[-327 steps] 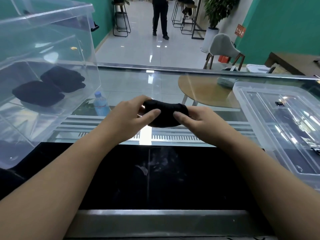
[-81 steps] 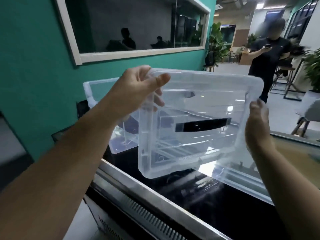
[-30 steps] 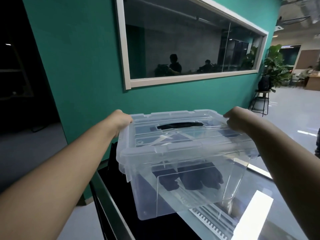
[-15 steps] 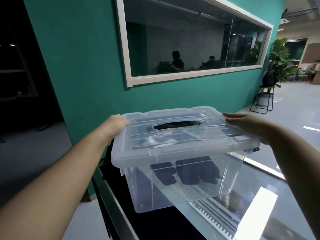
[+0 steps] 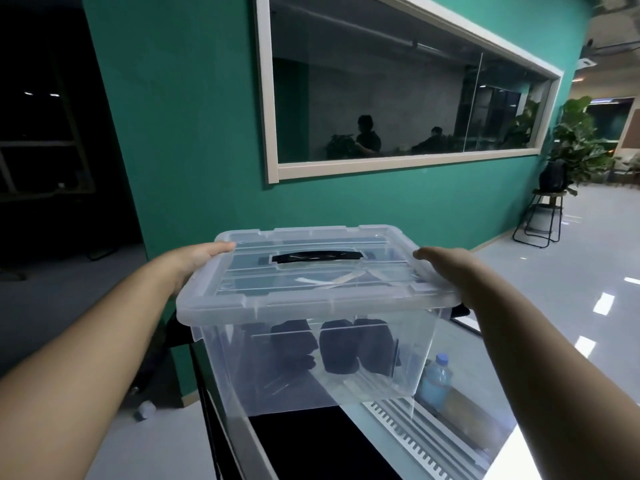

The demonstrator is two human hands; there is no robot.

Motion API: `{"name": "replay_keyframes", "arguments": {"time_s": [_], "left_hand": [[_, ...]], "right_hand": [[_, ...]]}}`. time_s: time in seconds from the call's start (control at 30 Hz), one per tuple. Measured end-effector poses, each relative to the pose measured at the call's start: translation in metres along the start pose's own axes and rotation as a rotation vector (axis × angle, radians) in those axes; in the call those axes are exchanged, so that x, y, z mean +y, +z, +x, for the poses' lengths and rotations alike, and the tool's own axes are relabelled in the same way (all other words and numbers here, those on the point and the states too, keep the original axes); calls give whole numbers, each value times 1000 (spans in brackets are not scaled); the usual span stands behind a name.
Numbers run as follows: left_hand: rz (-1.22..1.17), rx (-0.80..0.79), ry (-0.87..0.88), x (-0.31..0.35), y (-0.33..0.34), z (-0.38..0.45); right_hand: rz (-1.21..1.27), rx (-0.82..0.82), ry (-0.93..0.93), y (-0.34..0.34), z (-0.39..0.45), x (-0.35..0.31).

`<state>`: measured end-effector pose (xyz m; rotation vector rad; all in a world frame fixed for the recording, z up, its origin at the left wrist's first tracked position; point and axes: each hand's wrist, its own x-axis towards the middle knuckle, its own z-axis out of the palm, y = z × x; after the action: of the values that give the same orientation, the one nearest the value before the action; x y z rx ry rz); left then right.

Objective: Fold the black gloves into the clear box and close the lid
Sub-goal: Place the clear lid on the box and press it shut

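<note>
Teal wall (image 5: 194, 133), matt and flat, with a long pale-framed window (image 5: 398, 98) of dark glass, stands beyond both hands. Below the hands lies the surface (image 5: 311, 441): a glossy black top edged in grey metal, with a slotted grille strip toward the right hand's side. On it stands the clear box (image 5: 311, 362), a rectangular tub of smooth transparent plastic with rounded corners, placed between the two forearms. The lid (image 5: 311, 278), translucent and ribbed with a raised rim, sits on the box; a black handle (image 5: 317, 256) lies flat in its centre, midway between the hands. Left hand (image 5: 197, 261): fingers extended and relaxed, resting along the lid's left edge, gripping nothing. Right hand (image 5: 446, 268): fingers likewise straight, palm down on the lid's right edge. Black gloves (image 5: 332, 344), soft, matt, folded into rounded bundles, lie on the box floor, below lid level and between the hands, somewhat nearer the right. A blue plastic bottle (image 5: 434, 382) shows under the right forearm, just beside the box.
</note>
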<state>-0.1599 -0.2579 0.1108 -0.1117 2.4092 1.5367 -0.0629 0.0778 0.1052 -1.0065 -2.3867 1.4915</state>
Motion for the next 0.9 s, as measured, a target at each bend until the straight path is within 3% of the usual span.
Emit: {"name": "replay_keyframes", "arguments": {"time_s": [0.1, 0.27, 0.43, 0.53, 0.9], "left_hand": [[32, -121, -62, -14, -19, -5], [36, -142, -126, -36, -38, 4], [48, 38, -59, -23, -27, -14], [100, 199, 44, -14, -22, -15], [404, 280, 122, 1, 2, -18]], "right_hand": [[6, -22, -1, 7, -1, -6], [-61, -91, -13, 6, 2, -10], [-390, 211, -236, 8, 2, -16], [-509, 222, -275, 14, 4, -19], [-679, 319, -361, 21, 0, -23]]}}
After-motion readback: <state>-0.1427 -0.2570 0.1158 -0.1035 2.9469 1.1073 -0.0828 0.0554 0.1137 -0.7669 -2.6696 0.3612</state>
